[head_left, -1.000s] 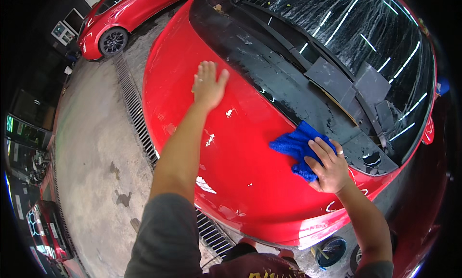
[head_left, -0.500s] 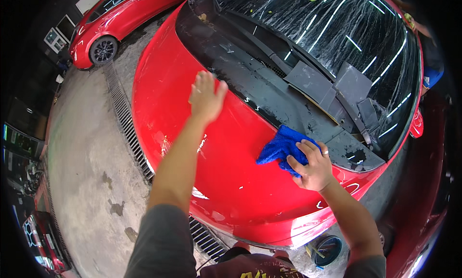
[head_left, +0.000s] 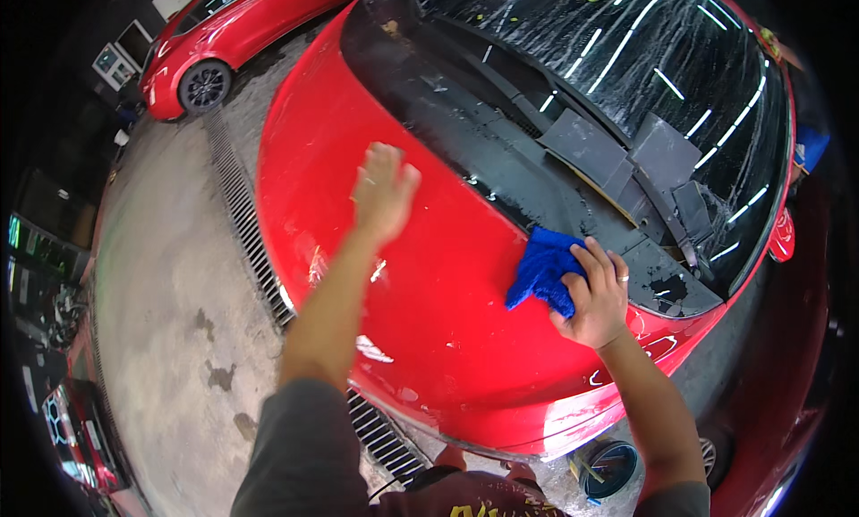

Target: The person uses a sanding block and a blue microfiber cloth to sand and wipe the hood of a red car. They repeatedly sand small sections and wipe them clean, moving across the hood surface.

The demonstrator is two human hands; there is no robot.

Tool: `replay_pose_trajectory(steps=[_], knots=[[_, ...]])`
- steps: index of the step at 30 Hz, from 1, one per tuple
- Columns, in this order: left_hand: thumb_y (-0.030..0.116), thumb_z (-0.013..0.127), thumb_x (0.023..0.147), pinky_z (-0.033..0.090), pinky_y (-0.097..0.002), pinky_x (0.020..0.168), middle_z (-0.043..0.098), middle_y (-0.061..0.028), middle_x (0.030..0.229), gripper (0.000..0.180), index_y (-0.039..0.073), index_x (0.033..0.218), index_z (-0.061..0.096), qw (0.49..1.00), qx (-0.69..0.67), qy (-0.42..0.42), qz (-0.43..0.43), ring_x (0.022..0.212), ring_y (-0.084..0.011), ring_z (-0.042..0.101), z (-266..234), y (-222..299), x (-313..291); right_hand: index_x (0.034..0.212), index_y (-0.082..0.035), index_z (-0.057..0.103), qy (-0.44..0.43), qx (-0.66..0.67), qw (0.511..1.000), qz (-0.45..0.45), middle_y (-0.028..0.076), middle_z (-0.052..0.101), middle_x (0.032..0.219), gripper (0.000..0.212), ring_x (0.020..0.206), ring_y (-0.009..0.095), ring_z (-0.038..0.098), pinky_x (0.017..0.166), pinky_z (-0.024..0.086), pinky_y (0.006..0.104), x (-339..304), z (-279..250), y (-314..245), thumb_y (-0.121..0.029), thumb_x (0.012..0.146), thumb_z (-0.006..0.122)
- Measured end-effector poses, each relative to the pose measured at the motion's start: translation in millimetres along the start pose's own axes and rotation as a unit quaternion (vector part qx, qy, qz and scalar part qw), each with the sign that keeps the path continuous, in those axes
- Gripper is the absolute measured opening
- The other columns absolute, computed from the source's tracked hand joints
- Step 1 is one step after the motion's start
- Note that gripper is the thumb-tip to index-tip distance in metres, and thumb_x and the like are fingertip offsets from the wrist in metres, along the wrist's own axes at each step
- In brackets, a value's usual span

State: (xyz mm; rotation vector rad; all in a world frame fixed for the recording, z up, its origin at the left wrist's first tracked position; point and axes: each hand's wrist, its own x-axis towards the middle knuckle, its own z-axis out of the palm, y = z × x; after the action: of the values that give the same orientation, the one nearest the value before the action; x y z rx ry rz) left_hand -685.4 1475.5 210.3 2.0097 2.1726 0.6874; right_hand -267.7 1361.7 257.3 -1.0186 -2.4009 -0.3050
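Observation:
A bright blue microfibre cloth [head_left: 544, 268] lies bunched on the rear edge of a red car hood [head_left: 429, 293], where it meets the dark cowl panel [head_left: 501, 163]. The fingers of my right hand [head_left: 595, 298], one with a ring, are curled onto the cloth's right side. Farther left, my left hand [head_left: 385, 193] is at the hood with fingers stretched out and nothing in it; whether the palm touches the paint I cannot tell. Loose grey flat pieces [head_left: 586, 148] rest by the wiper below the wet, streaked windshield [head_left: 662, 60].
Another red car [head_left: 224, 34] stands at the far left, beside a floor drain grate [head_left: 234, 190]. A dark bucket [head_left: 611, 468] sits on the floor near the front right. At the right edge, part of another person [head_left: 810, 145] shows beyond the windshield.
My right hand has shifted slightly right with the cloth, which is bunched smaller. My left hand stays stretched out at nearly the same place. The whole view has shifted slightly.

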Motion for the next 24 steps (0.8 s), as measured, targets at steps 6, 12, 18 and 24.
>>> replay_pose_trajectory(steps=[6, 12, 18, 24], knots=[[0.067, 0.059, 0.102, 0.015, -0.0633, 0.137, 0.022, -0.0341, 0.181, 0.104, -0.003, 0.172, 0.031, 0.970, 0.006, -0.133, 0.202, 0.170, -0.0514, 0.020, 23, 118, -263, 0.110, -0.012, 0.071, -0.012, -0.028, 0.999, 0.019, 0.020, 0.063, 0.150, 0.048, 0.146, 0.042, 0.057, 0.117, 0.039, 0.0615, -19, -11, 22, -0.051, 0.083, 0.076], [0.040, 0.044, 0.119, 0.011, -0.0552, 0.141, 0.021, -0.0299, 0.183, 0.070, -0.002, 0.173, 0.029, 0.999, 0.017, 0.010, 0.036, 0.172, -0.0441, 0.015, -19, -75, -29, 0.111, -0.011, 0.070, 0.009, 0.000, 1.000, -0.010, 0.020, 0.064, 0.148, 0.047, 0.142, 0.043, 0.060, 0.114, 0.041, 0.0603, -4, 2, 6, -0.053, 0.089, 0.072], [0.049, 0.056, 0.104, 0.009, -0.0639, 0.138, 0.023, -0.0338, 0.181, 0.089, -0.003, 0.171, 0.031, 0.994, -0.065, -0.046, 0.071, 0.171, -0.0516, 0.014, 20, 66, -199, 0.113, -0.010, 0.069, -0.011, -0.026, 1.000, -0.007, 0.021, 0.064, 0.148, 0.048, 0.140, 0.043, 0.060, 0.111, 0.041, 0.0598, -11, -10, 22, -0.053, 0.092, 0.070], [0.081, 0.048, 0.101, 0.016, -0.0702, 0.135, 0.023, -0.0364, 0.179, 0.108, -0.003, 0.168, 0.037, 0.984, 0.006, -0.130, 0.118, 0.168, -0.0566, 0.020, 21, 31, -249, 0.114, -0.011, 0.065, -0.001, -0.040, 0.999, -0.015, 0.022, 0.063, 0.149, 0.046, 0.140, 0.042, 0.060, 0.111, 0.039, 0.0580, -19, -6, 27, -0.053, 0.094, 0.068]])
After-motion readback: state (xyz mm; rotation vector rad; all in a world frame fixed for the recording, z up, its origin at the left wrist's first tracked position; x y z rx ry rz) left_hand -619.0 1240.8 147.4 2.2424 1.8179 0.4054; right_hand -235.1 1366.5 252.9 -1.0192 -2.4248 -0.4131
